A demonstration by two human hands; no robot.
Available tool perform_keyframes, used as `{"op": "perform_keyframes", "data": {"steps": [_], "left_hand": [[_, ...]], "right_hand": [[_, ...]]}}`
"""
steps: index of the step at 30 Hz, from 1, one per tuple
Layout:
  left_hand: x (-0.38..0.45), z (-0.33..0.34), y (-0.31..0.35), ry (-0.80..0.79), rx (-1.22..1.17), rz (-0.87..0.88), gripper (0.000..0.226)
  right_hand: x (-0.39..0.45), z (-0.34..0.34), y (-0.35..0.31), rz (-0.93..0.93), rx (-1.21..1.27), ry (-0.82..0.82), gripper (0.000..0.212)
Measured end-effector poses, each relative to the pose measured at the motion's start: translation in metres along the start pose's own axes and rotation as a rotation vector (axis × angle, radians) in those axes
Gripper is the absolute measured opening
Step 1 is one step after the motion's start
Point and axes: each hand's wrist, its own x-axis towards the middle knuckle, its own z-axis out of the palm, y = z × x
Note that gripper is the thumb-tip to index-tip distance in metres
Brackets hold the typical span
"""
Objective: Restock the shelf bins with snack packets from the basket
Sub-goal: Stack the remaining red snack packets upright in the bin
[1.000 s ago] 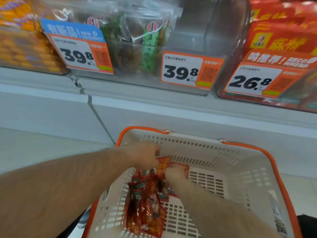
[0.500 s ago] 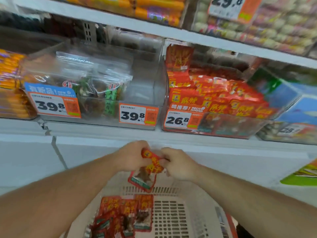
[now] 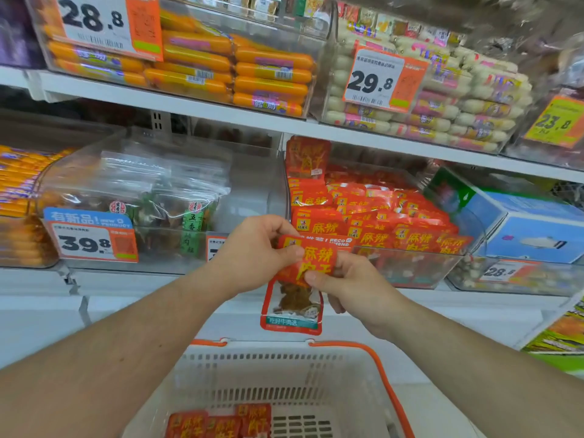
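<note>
A red snack packet (image 3: 295, 298) with yellow lettering and a clear window hangs upright in front of the middle shelf. My left hand (image 3: 252, 251) pinches its upper left edge and my right hand (image 3: 350, 282) pinches its right side. Behind it stands a clear bin (image 3: 410, 267) piled with matching red packets (image 3: 373, 216). Below, the white basket (image 3: 284, 368) with orange handles holds several more red packets (image 3: 221, 423) at its bottom.
A clear bin of transparent bags (image 3: 158, 191) stands left of the red bin, with 39.8 price tags (image 3: 91, 241). A blue box (image 3: 531, 226) sits to the right. The upper shelf carries orange sausages (image 3: 221, 71) and white sausages (image 3: 458, 105).
Both hands lifted one red packet out of the basket and raised it to the level of the red bin. The view tilted upward, showing the upper shelf.
</note>
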Motion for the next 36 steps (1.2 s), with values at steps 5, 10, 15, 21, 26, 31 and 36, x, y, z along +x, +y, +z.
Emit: {"op": "perform_keyframes", "data": {"steps": [5, 10, 15, 21, 26, 31, 36], "left_hand": [[0.01, -0.003, 0.025, 0.244, -0.099, 0.135, 0.019], [0.036, -0.018, 0.011, 0.368, 0.024, 0.06, 0.011], [0.044, 0.001, -0.001, 0.194, 0.318, -0.082, 0.04], [0.047, 0.002, 0.004, 0.157, 0.477, -0.125, 0.053], [0.05, 0.003, 0.0, 0.163, 0.511, -0.12, 0.052], [0.051, 0.003, -0.005, 0.182, 0.54, -0.094, 0.053], [0.052, 0.004, -0.009, 0.182, 0.594, -0.074, 0.05]], "right_hand": [[-0.008, -0.015, -0.018, -0.219, 0.04, 0.193, 0.022], [-0.002, -0.045, -0.041, -0.451, -0.05, 0.485, 0.017], [0.031, -0.058, -0.056, -0.427, -0.07, 0.591, 0.011], [0.082, -0.071, -0.061, -0.339, -0.14, 0.597, 0.015], [0.105, -0.078, -0.058, -0.304, -0.273, 0.531, 0.012], [0.113, -0.08, -0.049, -0.337, -0.409, 0.496, 0.007], [0.121, -0.076, -0.044, -0.313, -0.441, 0.508, 0.008]]}}
